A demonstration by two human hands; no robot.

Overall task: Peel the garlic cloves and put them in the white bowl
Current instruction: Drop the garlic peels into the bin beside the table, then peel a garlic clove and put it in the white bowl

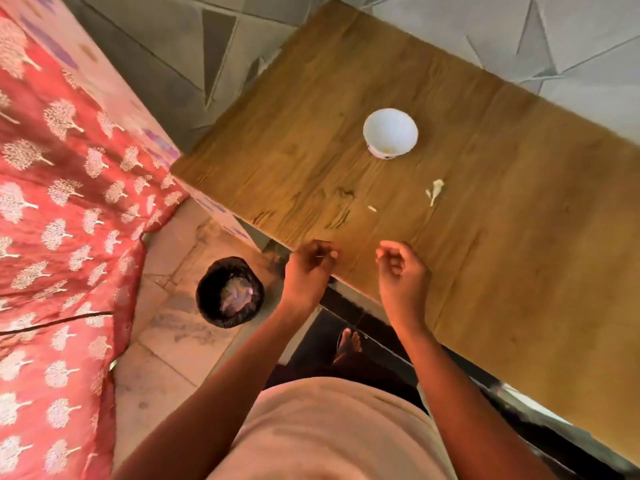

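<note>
The white bowl (pixel 390 133) stands on the wooden table (pixel 502 254), with a few pale bits at its bottom. A scrap of garlic skin (pixel 435 190) lies to the bowl's lower right, and a smaller flake (pixel 372 208) sits nearer me. My left hand (pixel 308 268) hovers at the table's near edge and pinches a thin pale sliver between thumb and fingertips. My right hand (pixel 401 271) is beside it over the table, its fingers curled in with nothing visible inside them. I see no whole garlic clove.
A black-lined waste bin (pixel 230 292) with peel in it stands on the floor left of the table corner. A bed with a red patterned cover (pixel 62 202) fills the left side. My bare foot (pixel 348 344) shows under the table edge.
</note>
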